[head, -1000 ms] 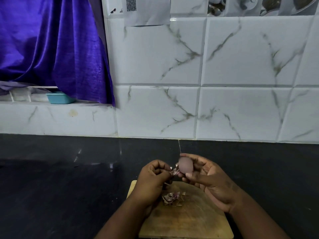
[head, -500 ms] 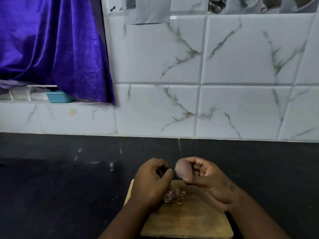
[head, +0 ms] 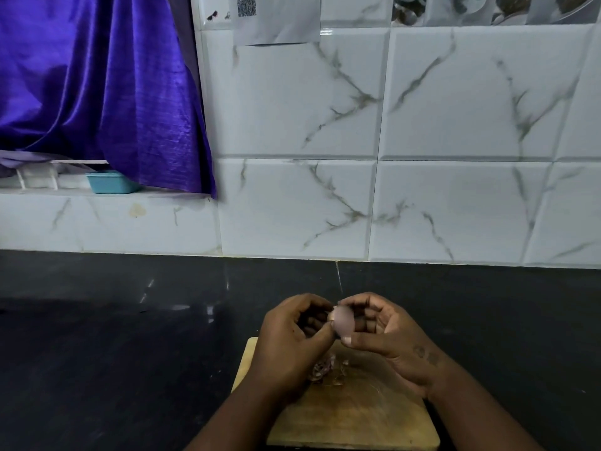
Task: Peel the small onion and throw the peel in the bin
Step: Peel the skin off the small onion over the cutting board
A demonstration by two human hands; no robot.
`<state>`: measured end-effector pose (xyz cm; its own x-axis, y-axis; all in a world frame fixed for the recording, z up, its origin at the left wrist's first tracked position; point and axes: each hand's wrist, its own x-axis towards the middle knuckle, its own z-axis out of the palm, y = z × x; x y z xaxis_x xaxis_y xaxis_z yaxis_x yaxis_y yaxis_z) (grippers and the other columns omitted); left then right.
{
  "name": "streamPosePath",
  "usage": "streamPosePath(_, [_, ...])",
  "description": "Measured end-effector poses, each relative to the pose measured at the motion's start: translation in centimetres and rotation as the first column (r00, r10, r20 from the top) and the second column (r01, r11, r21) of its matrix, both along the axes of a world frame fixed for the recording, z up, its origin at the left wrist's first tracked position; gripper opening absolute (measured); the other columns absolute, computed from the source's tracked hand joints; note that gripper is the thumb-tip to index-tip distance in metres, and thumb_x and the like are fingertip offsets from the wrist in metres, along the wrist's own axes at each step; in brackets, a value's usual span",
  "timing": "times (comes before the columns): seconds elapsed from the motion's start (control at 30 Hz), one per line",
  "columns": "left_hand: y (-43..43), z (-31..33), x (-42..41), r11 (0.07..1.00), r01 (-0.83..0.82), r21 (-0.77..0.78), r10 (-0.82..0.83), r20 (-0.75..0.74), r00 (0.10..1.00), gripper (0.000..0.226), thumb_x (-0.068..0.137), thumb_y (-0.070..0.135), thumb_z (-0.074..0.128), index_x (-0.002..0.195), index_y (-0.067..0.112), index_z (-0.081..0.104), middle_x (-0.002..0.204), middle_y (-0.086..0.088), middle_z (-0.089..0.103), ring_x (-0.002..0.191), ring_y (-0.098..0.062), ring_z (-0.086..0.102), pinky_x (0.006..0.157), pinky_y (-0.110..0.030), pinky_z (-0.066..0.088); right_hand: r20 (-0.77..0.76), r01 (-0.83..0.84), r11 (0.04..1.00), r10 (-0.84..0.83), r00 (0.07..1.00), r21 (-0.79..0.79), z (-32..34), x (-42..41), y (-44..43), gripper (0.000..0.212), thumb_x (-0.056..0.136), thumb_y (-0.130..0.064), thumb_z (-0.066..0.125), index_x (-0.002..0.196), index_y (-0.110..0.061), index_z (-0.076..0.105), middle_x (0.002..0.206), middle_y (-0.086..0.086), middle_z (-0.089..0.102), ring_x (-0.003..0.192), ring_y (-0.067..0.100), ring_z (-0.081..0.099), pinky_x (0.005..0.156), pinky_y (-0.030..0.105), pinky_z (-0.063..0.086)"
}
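– At 6 o'clock on the black counter (head: 130,353), what lies there?

– A wooden cutting board (head: 357,418), with a little heap of purplish peel (head: 325,369) toward its 11 o'clock corner, partly behind the left wrist.

– And the small onion (head: 343,322)?

– Held in the air over the board's far edge, clear of the wood. The right hand (head: 390,336) has it in a narrow grip, thumb at 6 o'clock and fingertips at 12. The left hand (head: 289,346) meets it from 9 o'clock, fingers curled, thumb pinching at its side. Whether a strip of skin sits under that thumb, I cannot tell.

– The room beyond?

– The counter is glossy, with pale glints at 9 o'clock. At 12 o'clock a tiled wall (head: 455,206), white with grey veining, rises from its far edge. A sheet of paper (head: 276,17) with a printed code hangs at the top of the wall. At 10 o'clock a purple curtain (head: 97,92) drapes over a ledge (head: 97,195), and a teal tub (head: 112,183) stands on it, just beneath the hem.
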<state>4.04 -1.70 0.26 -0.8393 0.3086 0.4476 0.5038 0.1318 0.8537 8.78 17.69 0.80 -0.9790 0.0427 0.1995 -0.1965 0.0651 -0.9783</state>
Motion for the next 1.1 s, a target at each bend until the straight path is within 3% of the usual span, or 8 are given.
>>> streamPosePath(0.17, [0.1,-0.06,-0.11,1.0,0.015,0.003,-0.015,-0.011,1.0,0.018,0.088,0.013,0.082,0.099,0.028,0.079,0.096,0.007,0.077,0.09,-0.013,0.074,0.074,-0.026,0.062,-0.036,0.017,0.997,-0.015,0.999,0.069,0.02,-0.08,-0.07,0.049,0.07,-0.004,0.088,0.115,-0.016,0.072,0.114,0.004,0.079,0.108,0.02,0.075,0.09,0.037,0.061])
streamPosePath(0.33, [-0.05,-0.06,-0.15,1.0,-0.029,-0.012,0.028,-0.045,0.999,0.027,0.089,0.002,0.075,0.098,0.026,0.081,0.095,0.012,0.077,0.088,-0.008,0.073,0.076,-0.025,0.063,-0.025,0.011,1.0,-0.01,1.0,0.022,-0.1,-0.24,0.13,0.045,0.075,0.002,0.085,0.115,-0.016,0.075,0.117,0.007,0.078,0.112,0.027,0.074,0.096,0.043,0.06])
streamPosePath(0.4, [-0.05,-0.18,-0.36,0.999,-0.04,-0.001,0.04,-0.032,0.999,0.032,0.091,-0.003,0.071,0.098,0.026,0.082,0.094,0.01,0.079,0.088,-0.009,0.075,0.078,-0.03,0.065,-0.006,-0.001,1.0,0.001,1.0,-0.003,-0.16,-0.33,0.1,0.044,0.075,-0.004,0.087,0.115,-0.02,0.076,0.12,0.008,0.077,0.114,0.028,0.073,0.1,0.049,0.058])
streamPosePath(0.63, [-0.03,0.04,-0.01,0.998,0.043,0.056,-0.045,0.029,0.999,0.021,0.091,0.011,0.08,0.105,0.026,0.08,0.099,0.007,0.079,0.093,-0.011,0.076,0.081,-0.033,0.066,-0.004,-0.005,0.997,0.005,1.0,-0.077,-0.38,-0.64,0.38,0.042,0.079,-0.007,0.084,0.119,-0.018,0.076,0.123,0.012,0.076,0.119,0.033,0.071,0.106,0.06,0.052])
streamPosePath(0.83, [0.07,-0.15,-0.14,1.0,0.004,0.018,-0.003,-0.054,0.999,0.026,0.087,0.006,0.08,0.101,0.028,0.079,0.097,0.008,0.077,0.091,-0.013,0.075,0.079,-0.033,0.065,-0.024,-0.003,0.999,0.002,1.0,-0.045,-0.63,-0.76,0.35,0.043,0.075,-0.013,0.085,0.117,-0.021,0.077,0.122,0.011,0.077,0.118,0.032,0.071,0.107,0.061,0.05])
streamPosePath(0.93, [0.06,-0.26,-0.31,0.999,-0.032,0.02,0.034,-0.1,0.994,0.026,0.087,0.003,0.08,0.097,0.027,0.08,0.094,0.01,0.077,0.089,-0.011,0.075,0.078,-0.033,0.065,-0.023,0.009,0.999,-0.01,1.0,-0.046,-0.61,-0.71,0.33,0.039,0.08,-0.001,0.083,0.114,-0.021,0.078,0.119,0.011,0.078,0.115,0.031,0.073,0.106,0.06,0.052])
streamPosePath(1.1, [0.21,-0.4,-0.41,0.996,0.001,0.085,0.0,-0.015,1.0,0.032,0.088,-0.005,0.076,0.094,0.026,0.08,0.089,0.004,0.077,0.081,-0.013,0.074,0.074,-0.036,0.065,-0.021,0.016,0.999,-0.017,1.0,-0.034,-0.36,-0.5,0.09,0.039,0.081,0.005,0.08,0.11,-0.021,0.078,0.117,0.01,0.079,0.111,0.029,0.074,0.103,0.055,0.055])
